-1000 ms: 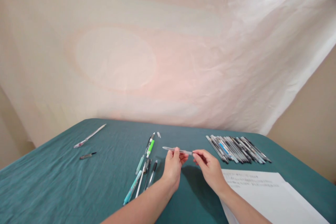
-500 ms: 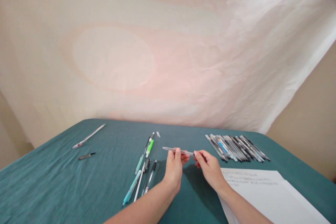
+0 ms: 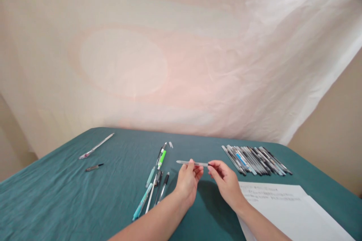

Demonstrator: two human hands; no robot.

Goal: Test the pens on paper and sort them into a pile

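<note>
A thin clear pen [image 3: 186, 163] is held level above the teal table cloth [image 3: 70, 199]. My left hand [image 3: 187, 182] pinches its barrel near the middle. My right hand [image 3: 224, 180] pinches the pen's dark right end with thumb and forefinger. Just left of my left hand lie several loose pens [image 3: 154, 184], one with a green grip [image 3: 161, 159] and one pale blue [image 3: 143, 201].
A tidy row of several dark and grey pens [image 3: 256, 160] lies at the right. A white sheet with handwriting [image 3: 285, 211] sits at the near right. A small cap [image 3: 171, 144], a clear pen [image 3: 96, 146] and a short dark piece [image 3: 94, 167] lie farther left. A pale cloth hangs behind.
Both hands stay on the clear pen with only slight shifts; the pen has dropped a little. Nothing else on the table has moved.
</note>
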